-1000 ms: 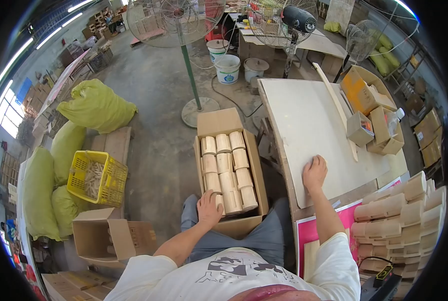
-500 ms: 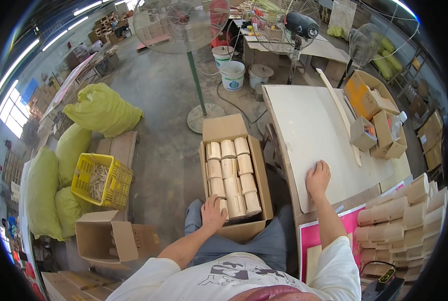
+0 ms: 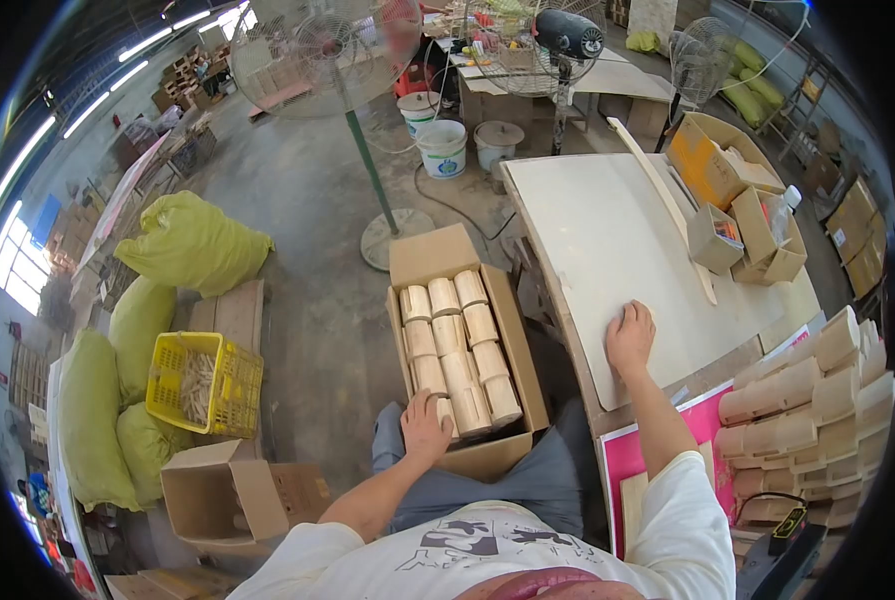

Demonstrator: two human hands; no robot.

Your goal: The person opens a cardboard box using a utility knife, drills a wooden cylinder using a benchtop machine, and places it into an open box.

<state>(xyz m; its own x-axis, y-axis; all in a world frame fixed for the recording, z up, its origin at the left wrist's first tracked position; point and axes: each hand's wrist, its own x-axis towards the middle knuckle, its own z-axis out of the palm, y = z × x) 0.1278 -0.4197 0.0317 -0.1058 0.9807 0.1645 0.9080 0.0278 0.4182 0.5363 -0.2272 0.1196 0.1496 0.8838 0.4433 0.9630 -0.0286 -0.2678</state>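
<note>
Short pale wooden cylinders (image 3: 454, 335) stand packed in rows inside an open cardboard box (image 3: 518, 345) between my knees. My left hand (image 3: 424, 432) lies over the box's near left edge, its fingers stretched out against the nearest left cylinder, which it partly covers. On the pale board of the worktable (image 3: 577, 235) to the right rests my right hand (image 3: 630, 340), fingers extended and slightly bent. I see no object in it, though the underside of the palm is hidden.
Stacked curved wooden pieces (image 3: 797, 410) fill the right side. A long wood strip (image 3: 667, 195) and small cartons (image 3: 762, 235) lie on the worktable. Leftward are a yellow basket (image 3: 237, 385) of wooden sticks, green sacks (image 3: 192, 240) and an open carton (image 3: 202, 495). A standing fan (image 3: 372, 165) is ahead.
The view has turned slightly, shifting the far background left. Both hands keep nearly the same places, the left at the box edge and the right on the worktable.
</note>
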